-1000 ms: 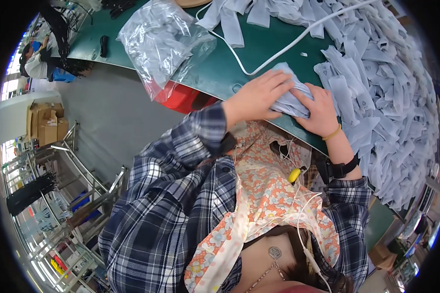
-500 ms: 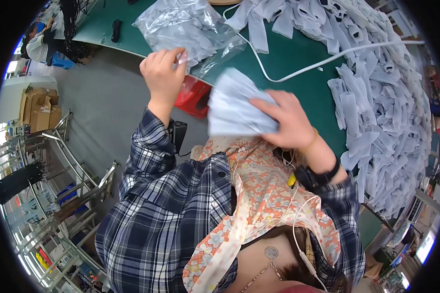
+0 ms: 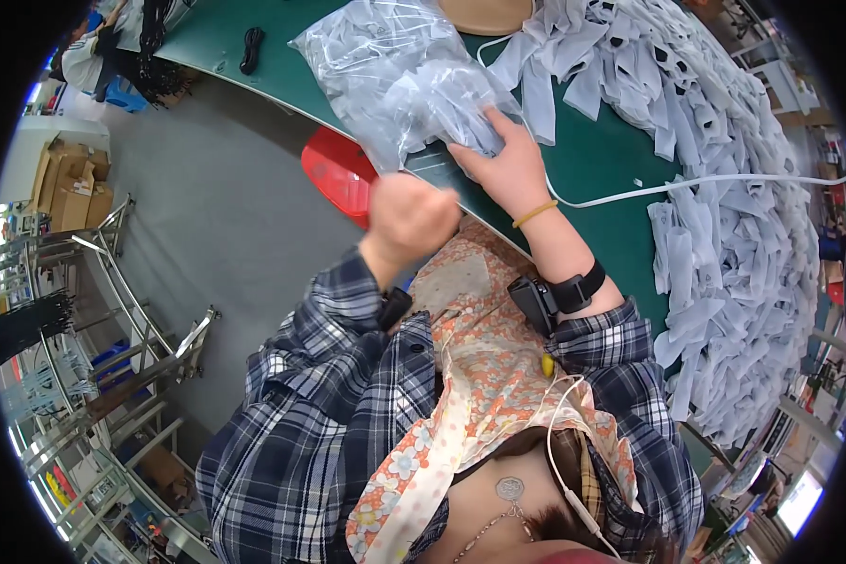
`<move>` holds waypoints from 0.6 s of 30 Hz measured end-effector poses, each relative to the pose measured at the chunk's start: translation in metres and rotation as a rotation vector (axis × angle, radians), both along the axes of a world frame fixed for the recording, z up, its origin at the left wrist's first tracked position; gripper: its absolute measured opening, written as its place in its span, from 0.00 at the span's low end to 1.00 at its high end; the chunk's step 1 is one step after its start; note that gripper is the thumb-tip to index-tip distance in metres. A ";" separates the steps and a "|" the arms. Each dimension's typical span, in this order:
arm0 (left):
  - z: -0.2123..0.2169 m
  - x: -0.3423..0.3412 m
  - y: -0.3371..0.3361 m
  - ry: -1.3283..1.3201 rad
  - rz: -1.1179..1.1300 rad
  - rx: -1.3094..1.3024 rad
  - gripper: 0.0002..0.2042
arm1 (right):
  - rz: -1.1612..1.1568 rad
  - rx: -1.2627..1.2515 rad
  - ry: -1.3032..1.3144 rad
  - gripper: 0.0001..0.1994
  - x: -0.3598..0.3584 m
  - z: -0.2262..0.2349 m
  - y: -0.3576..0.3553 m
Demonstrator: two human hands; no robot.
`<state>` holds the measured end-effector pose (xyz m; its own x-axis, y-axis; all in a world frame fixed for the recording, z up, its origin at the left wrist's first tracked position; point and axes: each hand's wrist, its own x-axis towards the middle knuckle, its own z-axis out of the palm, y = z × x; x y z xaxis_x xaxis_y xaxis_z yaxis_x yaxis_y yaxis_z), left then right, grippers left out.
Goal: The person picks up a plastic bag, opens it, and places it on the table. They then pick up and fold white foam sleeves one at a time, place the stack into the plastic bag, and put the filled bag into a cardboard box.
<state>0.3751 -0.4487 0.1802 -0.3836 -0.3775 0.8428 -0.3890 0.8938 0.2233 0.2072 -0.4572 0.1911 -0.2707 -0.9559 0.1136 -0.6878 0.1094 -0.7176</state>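
A large clear plastic bag (image 3: 348, 56), filled with flat pale packets, lies at the table's near edge. My left hand (image 3: 409, 221) is closed at the bag's lower edge, seemingly gripping the film; motion blurs its fingers. At the bag's near right side, my right hand (image 3: 512, 169) has its thumb and forefinger around a stack of pale packets (image 3: 475, 136) at the mouth. Its other fingers are hidden, and the film partly covers the stack.
Many loose pale packets (image 3: 724, 282) cover the table's right side. A white cable (image 3: 620, 195) crosses the green table (image 3: 611, 155). Below the edge stands a red bin (image 3: 334, 174). A coiled black cable (image 3: 251, 50) and a round tan object (image 3: 487, 14) lie farther back.
My right hand has moved up and away from me, bringing the packet stack from in front of my apron to the bag. My left hand has come down and rightward.
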 end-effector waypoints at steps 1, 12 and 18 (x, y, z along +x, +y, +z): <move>-0.004 -0.008 -0.001 0.005 0.001 0.003 0.08 | 0.051 -0.021 -0.150 0.36 -0.001 -0.005 -0.003; -0.002 -0.013 -0.072 -0.636 0.291 0.333 0.16 | -0.138 0.022 0.180 0.31 0.006 0.009 -0.011; -0.018 -0.005 -0.058 -0.493 0.339 0.300 0.20 | -0.114 -0.187 0.800 0.24 0.005 -0.023 0.000</move>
